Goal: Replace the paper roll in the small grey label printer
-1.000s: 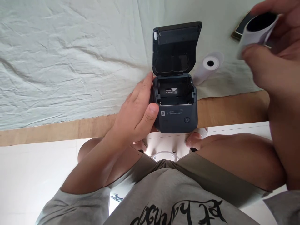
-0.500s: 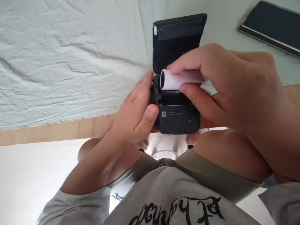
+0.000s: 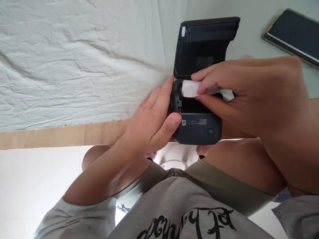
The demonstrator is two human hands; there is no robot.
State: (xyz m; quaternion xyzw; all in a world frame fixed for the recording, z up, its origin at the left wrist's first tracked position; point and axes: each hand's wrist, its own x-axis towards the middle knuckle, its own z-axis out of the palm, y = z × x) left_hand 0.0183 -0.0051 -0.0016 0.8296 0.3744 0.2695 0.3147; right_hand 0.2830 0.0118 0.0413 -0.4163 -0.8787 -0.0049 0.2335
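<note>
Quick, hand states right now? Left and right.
Left hand: closed on the printer, gripping its left side.
Right hand: closed, pinching the paper roll at the printer's open compartment.

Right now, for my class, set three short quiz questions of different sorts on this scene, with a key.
1. True or false: the printer has its lid standing open.
2. What does the left hand touch?
3. The paper roll in the right hand is: A upright; B lying crosswise at the printer's open bay; C unrolled flat.
Key: 1 true; 2 the printer's side; 3 B.
</note>
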